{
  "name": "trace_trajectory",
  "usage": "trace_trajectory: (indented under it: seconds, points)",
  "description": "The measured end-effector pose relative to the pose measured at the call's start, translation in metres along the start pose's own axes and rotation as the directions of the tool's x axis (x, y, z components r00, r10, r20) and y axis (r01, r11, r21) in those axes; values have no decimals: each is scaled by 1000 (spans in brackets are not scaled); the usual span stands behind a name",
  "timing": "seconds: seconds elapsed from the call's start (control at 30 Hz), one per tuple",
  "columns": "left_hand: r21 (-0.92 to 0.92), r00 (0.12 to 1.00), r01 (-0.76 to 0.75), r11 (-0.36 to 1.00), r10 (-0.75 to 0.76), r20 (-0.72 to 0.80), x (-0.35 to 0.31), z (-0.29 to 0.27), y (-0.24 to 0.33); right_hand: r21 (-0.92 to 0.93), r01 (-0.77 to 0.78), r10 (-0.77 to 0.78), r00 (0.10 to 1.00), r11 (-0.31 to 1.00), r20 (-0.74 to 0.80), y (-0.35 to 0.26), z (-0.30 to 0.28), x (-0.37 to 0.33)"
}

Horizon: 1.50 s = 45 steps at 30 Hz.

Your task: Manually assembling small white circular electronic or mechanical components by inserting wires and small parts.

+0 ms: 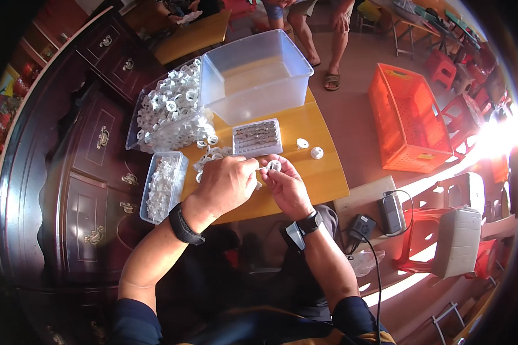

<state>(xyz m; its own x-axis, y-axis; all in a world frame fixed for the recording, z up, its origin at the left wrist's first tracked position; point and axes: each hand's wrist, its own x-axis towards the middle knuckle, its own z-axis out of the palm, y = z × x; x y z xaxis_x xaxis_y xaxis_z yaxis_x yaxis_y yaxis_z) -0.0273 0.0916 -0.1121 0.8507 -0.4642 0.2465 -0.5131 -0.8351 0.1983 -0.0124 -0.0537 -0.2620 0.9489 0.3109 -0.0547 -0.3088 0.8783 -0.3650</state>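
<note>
Over the near part of the wooden table (328,167), my hands meet close together. Between the fingertips of my right hand (290,188) is a white round plastic part (274,165). My left hand (227,181) pinches right beside it; what its fingertips grip is too small to make out. Just beyond them lies a white tray (234,150) holding rows of small metallic pieces. Loose white plastic parts (212,154) are scattered left of the tray, partly behind my left hand. Two more white round pieces, one a disc (302,143) and one a knob-like cap (317,153), rest to the right.
A clear tub (131,135) heaped with white parts stands at the far left, against a large translucent bin (259,86). A smaller tub (178,198) holds small white pieces. Dark drawers (86,167) border the left; an orange crate (408,123) and a black cable (380,287) lie right.
</note>
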Motion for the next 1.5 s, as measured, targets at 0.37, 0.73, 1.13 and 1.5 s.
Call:
trace_trajectory:
  seconds: [0.37,0.73,1.13,1.5]
  points:
    - [80,984,-102,992,89,157,16,-3,-22,-237,-9,-2,999,971,-47,6,5,-3]
    - [145,948,-90,985,40,315,28,-9,-33,-385,-65,48,997,921,-53,6,4,-5]
    - [141,889,-323,936,249,385,36,-8,-47,-604,-132,158,987,786,-10,0,8,-10]
    - [-190,707,-57,980,174,685,56,-16,-70,-552,-278,375,925,786,68,-6,14,-18]
